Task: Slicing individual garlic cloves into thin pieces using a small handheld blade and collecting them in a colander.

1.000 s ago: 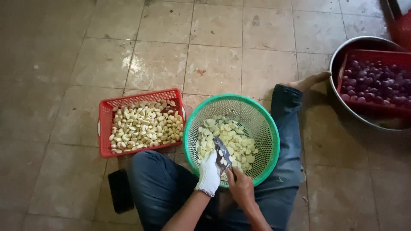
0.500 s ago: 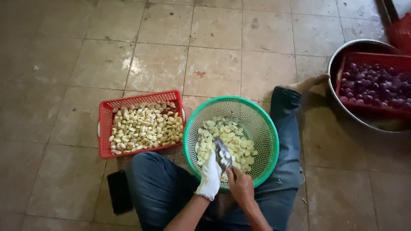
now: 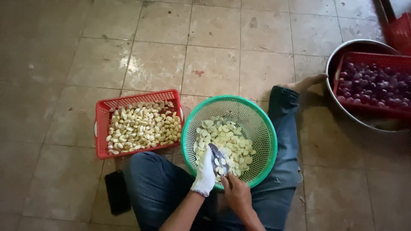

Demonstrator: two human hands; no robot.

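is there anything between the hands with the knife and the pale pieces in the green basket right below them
Nothing visible. The gloved left hand and bare right hand hold the knife at the near rim of the green basket, directly over the pale pieces. The red basket lies off to the left, out of the way.

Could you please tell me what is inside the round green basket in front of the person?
The green basket holds a heap of pale peeled garlic cloves. The gloved left hand and the knife blade cover the cloves nearest the person, and the pile hides the basket's bottom.
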